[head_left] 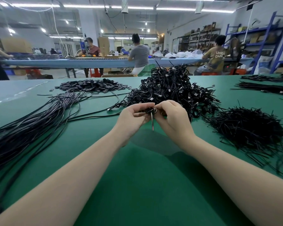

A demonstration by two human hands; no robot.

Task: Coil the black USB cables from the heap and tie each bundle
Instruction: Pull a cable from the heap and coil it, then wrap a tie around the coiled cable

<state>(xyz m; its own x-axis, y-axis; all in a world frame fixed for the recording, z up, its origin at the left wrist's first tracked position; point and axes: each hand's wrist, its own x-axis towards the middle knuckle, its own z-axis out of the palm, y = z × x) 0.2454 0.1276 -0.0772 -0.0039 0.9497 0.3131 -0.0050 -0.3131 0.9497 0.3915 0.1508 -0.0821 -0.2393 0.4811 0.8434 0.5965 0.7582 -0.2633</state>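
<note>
A small coiled black USB cable bundle (148, 110) is held above the green table (137, 185) between both hands. My left hand (134, 117) grips it from the left with curled fingers. My right hand (171, 116) pinches it from the right. A thin tie end (152, 123) hangs down from the bundle. Behind the hands lies a big heap of coiled, tied cables (171, 90). Loose straight black cables (28, 128) spread across the left side. A pile of black twist ties (247, 128) lies at the right.
A pile of small flat black pieces (91, 86) lies at the back left. More black ties and cables (265, 86) lie at the far right edge. Beyond the table, several people sit at a long blue bench (88, 62); shelves (260, 39) stand on the right.
</note>
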